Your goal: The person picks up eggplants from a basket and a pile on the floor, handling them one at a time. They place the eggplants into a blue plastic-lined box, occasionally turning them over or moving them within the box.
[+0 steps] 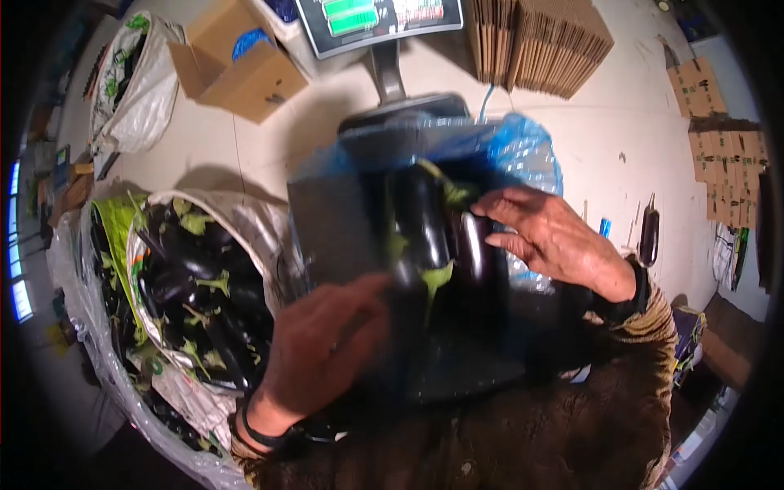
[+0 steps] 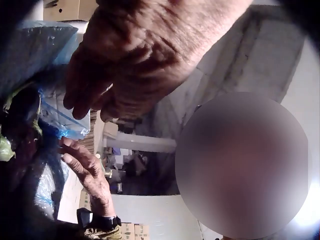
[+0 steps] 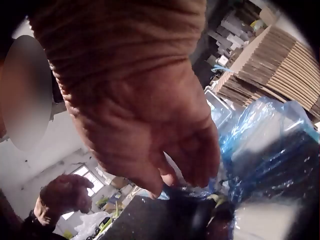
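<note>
Dark purple eggplants (image 1: 420, 216) with green caps lie in a blue plastic bag (image 1: 523, 151) on a grey scale platform (image 1: 327, 220). My right hand (image 1: 494, 224) reaches in from the right, its fingertips touching an eggplant (image 1: 474, 245) at the bag's edge. The left wrist view shows this right hand (image 2: 75, 155) with fairly straight fingers against the blue bag (image 2: 55, 117). My left hand (image 1: 359, 298) is blurred, just left of the eggplants, with loose fingers. In the left wrist view the left hand (image 2: 95, 107) holds nothing. The right wrist view shows the right hand (image 3: 180, 175) over the bag (image 3: 260, 135).
A big open sack (image 1: 196, 278) full of eggplants stands at the left. The scale's display (image 1: 371, 20) rises behind the platform. A cardboard box (image 1: 245, 69), a white sack (image 1: 135, 82) and stacked flat cartons (image 1: 539, 41) sit further back. One eggplant (image 1: 649, 233) lies on the floor at the right.
</note>
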`<state>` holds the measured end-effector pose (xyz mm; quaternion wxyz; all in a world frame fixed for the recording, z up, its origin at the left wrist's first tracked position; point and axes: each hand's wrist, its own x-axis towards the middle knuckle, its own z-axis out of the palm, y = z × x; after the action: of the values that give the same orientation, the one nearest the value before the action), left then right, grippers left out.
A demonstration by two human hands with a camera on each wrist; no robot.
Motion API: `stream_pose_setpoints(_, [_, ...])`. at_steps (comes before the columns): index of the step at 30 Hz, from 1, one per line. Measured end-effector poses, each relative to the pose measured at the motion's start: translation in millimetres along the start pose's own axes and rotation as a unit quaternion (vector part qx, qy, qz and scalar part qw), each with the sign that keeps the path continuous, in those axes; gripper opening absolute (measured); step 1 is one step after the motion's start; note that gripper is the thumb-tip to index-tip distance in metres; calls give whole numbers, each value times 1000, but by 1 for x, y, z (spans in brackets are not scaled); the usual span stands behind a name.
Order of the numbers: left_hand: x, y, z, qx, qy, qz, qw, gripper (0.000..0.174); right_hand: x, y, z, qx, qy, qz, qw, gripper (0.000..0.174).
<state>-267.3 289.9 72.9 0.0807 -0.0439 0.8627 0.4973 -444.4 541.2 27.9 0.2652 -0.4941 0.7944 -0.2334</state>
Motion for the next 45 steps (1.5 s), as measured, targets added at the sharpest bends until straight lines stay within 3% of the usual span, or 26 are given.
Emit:
stream_pose_setpoints(3, [-7,0,0,-8,24,3,1000,38,4,-12,21,12,-14,-28,999,38])
stream_pose_setpoints(6, [-12,0,-2,-12,53,25,998,37,6,-23,50,-110,-37,-116,986,47])
stream_pose_setpoints(10, [-21,4,-7,-25,107,37,993,36,5,-32,93,-164,-69,-137,974,48])
stream_pose_setpoints(15, [-44,28,-28,11,143,82,986,39,8,-30,129,-296,-79,-212,928,32])
stream_pose_setpoints(16, [-51,30,-31,5,153,93,984,40,12,-29,133,-320,-27,-242,916,25])
stream_pose_setpoints(17, [-58,30,-31,7,159,91,983,40,13,-29,131,-316,-81,-226,918,26])
stream_pose_setpoints(20, [-75,23,-20,-3,180,170,969,41,9,-36,135,-336,-51,-228,912,25])
stream_pose_setpoints(23, [-91,19,-7,-7,201,151,968,44,8,-38,135,-367,-72,-218,902,25])
stream_pose_setpoints(24, [-95,18,0,-25,197,125,972,36,8,-36,134,-350,-65,-224,907,25])
stream_pose_setpoints(29, [-111,4,31,-61,160,82,982,38,9,-40,121,-354,13,-256,900,21])
stream_pose_setpoints(34, [-118,-6,52,-114,170,47,978,39,14,-48,76,-248,64,-194,947,40])
stream_pose_setpoints(35, [-118,-7,55,-126,181,37,975,38,16,-51,60,-148,118,-174,966,33])
stream_pose_setpoints(37, [-117,-10,60,-139,194,30,971,37,11,-71,36,61,162,-38,984,21])
stream_pose_setpoints(40, [-113,-10,66,-144,222,7,964,44,-5,-129,-6,184,218,63,956,14])
stream_pose_setpoints(41, [-109,-8,69,-68,266,41,961,50,-12,-143,-14,243,240,87,936,14])
stream_pose_setpoints(45, [-95,11,56,195,373,81,904,72,-28,-153,-20,383,274,-10,882,24])
